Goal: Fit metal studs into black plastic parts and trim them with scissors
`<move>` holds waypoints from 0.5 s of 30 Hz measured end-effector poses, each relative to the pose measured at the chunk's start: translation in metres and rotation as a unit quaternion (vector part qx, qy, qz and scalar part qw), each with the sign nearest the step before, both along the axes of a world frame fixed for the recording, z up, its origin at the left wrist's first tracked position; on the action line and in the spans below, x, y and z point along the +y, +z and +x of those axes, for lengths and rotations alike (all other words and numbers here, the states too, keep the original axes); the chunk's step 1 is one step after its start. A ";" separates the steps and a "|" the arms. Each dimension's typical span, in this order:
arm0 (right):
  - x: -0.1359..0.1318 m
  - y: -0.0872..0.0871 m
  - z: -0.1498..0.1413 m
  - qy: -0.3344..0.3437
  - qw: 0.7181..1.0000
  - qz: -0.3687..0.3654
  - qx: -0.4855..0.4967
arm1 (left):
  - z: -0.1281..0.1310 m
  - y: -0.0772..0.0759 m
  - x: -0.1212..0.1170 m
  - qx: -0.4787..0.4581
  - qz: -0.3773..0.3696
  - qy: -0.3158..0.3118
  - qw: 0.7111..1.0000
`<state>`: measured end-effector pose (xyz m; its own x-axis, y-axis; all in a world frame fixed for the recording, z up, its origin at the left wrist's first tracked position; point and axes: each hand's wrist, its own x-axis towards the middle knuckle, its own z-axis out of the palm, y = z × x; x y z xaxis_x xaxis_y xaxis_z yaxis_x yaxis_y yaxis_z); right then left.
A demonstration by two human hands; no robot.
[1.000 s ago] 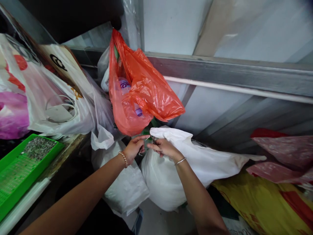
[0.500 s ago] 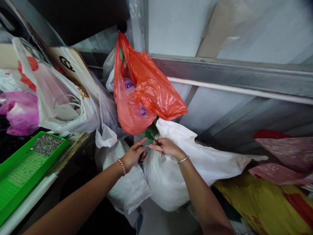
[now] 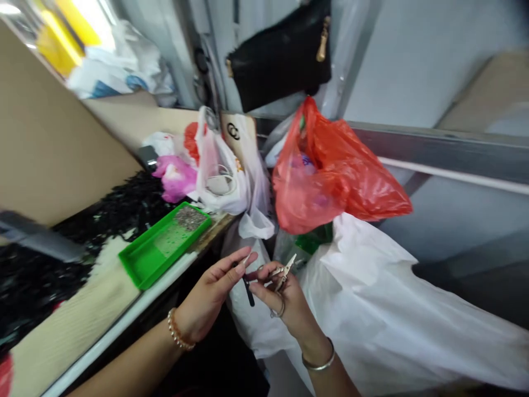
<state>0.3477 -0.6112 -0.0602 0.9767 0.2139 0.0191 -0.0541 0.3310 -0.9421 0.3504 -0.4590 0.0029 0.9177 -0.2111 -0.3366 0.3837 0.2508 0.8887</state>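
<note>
My right hand (image 3: 285,298) is closed on a small pair of metal scissors (image 3: 281,274), a finger through one ring, the blades pointing up and slightly apart. My left hand (image 3: 215,289) is next to it, fingers stretched toward the scissors, pinching a thin black strip (image 3: 248,291) that hangs down between the two hands. Both hands sit in front of a large white plastic bag (image 3: 372,314). An orange-red plastic bag (image 3: 330,171) hangs just above them.
A green plastic tray (image 3: 157,248) with small grey bits lies on the bench at left, beside a heap of black material (image 3: 124,207). White and pink bags (image 3: 219,165) crowd the bench's back. A black pouch (image 3: 281,52) hangs on the wall above a metal rail (image 3: 454,143).
The view swung left and pulled back, showing the bench. Both hands drew away from the bags toward me; the scissors and a black strip now show between them.
</note>
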 end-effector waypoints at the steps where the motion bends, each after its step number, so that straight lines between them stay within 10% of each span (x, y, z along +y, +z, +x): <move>1: 0.012 0.008 0.001 0.015 1.000 -0.001 -0.005 | -0.007 0.006 0.009 -0.015 0.001 0.014 1.000; 8: 0.083 0.055 -0.009 0.065 0.995 0.006 -0.082 | -0.064 0.028 0.076 -0.114 -0.061 0.161 0.978; 15: 0.144 0.084 -0.032 0.125 0.987 -0.024 -0.099 | -0.120 0.030 0.125 -0.129 0.039 0.352 0.926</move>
